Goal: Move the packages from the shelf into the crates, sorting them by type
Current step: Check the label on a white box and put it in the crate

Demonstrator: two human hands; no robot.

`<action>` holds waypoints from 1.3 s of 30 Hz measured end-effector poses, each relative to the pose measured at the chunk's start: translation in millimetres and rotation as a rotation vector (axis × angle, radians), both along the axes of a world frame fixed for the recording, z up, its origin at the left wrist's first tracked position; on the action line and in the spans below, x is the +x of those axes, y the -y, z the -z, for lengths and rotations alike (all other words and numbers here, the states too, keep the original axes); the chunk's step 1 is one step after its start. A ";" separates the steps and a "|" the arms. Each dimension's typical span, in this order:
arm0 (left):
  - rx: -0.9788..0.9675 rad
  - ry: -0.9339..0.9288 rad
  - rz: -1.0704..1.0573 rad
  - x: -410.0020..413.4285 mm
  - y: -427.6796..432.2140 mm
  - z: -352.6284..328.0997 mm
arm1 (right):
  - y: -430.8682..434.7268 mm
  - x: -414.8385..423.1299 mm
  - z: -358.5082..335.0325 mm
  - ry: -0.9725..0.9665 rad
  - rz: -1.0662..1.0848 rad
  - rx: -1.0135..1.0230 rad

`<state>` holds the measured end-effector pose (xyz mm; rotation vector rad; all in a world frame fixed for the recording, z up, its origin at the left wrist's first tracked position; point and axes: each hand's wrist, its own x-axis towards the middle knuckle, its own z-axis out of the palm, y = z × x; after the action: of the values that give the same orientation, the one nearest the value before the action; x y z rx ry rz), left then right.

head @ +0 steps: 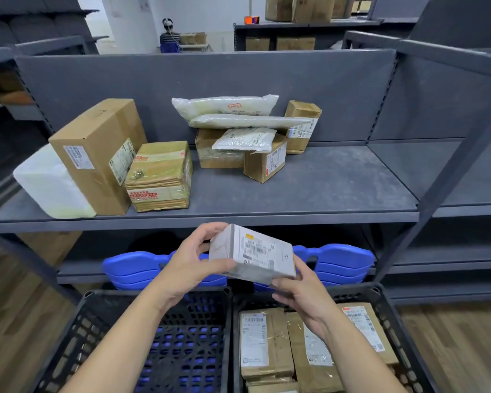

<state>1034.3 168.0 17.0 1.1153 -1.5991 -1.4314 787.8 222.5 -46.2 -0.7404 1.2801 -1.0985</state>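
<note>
Nearest, two black lattice plastic crates stand side by side. The left crate (77, 336) shows only its perforated floor. The right crate (352, 291) holds brown cardboard boxes with white labels (264, 341), packed flat against one another.

Above the crates' far rims, a small grey-white cardboard box with a barcode label (253, 253) is held tilted in the air. The left hand (187, 268) grips its left end, with the thumb on top and the fingers under the lower edge. The right hand (298, 293) cups its lower right corner. The box looks light and stiff, with a taped skin that may be a little slick. Opposite ends seem the safest hold, and as a box it likely belongs in the right crate.

Farther off, the grey metal shelf (323, 180) still carries:
- a tall brown carton (97, 148)
- a taped bundle of flat cardboard (159, 177)
- a white soft package (48, 182)
- clear floppy plastic bags (224, 104) heaped over small brown boxes (264, 163)

The bags will probably sag and need support from beneath.
</note>
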 end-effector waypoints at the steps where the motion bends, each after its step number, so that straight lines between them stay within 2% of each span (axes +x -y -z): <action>1: 0.036 0.003 -0.072 -1.0 -0.7 -1.7 | -1.5 0.7 -2.3 0.009 0.005 0.005; 4: 0.187 0.013 -0.283 -4.5 -1.0 -4.3 | -3.8 2.4 -4.7 0.088 0.035 0.006; 6: 0.246 0.042 -0.332 -4.8 -1.7 -3.9 | -4.3 3.9 -5.1 0.106 0.063 -0.006; 15: 0.237 -0.044 -0.322 -2.5 -6.0 9.8 | -8.7 4.1 -0.5 0.107 0.090 -0.042; 23: 0.200 -0.108 -0.288 -4.7 -17.1 36.6 | -17.7 5.8 13.1 0.049 0.078 0.008; 28: 0.241 -0.025 -0.424 -2.2 -26.4 62.5 | -22.6 3.3 22.0 -0.078 0.057 0.048; 32: 0.299 0.028 -0.501 -5.8 -38.3 82.9 | -22.8 3.1 32.4 -0.108 0.057 0.050; 39: 0.265 0.166 -0.509 -11.9 -57.8 93.2 | -23.9 11.3 61.9 -0.145 0.066 0.047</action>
<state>1022.5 225.8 -76.2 1.6907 -1.1279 -1.2468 799.2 246.5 -108.1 -0.7576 1.4574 -1.0793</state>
